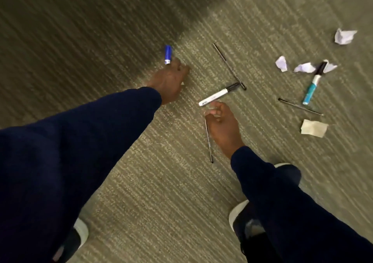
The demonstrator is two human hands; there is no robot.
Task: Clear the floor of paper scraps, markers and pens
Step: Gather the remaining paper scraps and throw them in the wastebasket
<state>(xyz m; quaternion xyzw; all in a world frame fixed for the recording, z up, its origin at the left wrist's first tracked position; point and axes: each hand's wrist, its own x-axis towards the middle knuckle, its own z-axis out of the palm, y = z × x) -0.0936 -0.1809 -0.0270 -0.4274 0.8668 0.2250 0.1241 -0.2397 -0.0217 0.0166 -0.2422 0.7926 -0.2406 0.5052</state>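
My left hand reaches down to the carpet and grips a blue marker, which sticks out past the fingers. A bit of white shows under that palm. My right hand holds a thin dark pen that hangs below its curled fingers. Its fingertips are at the end of a white marker with a black cap lying on the floor. A long thin black pen lies just beyond, touching that marker's cap.
To the right on the carpet lie a teal marker, another thin pen, three white crumpled scraps and a beige scrap. My shoes stand at the bottom.
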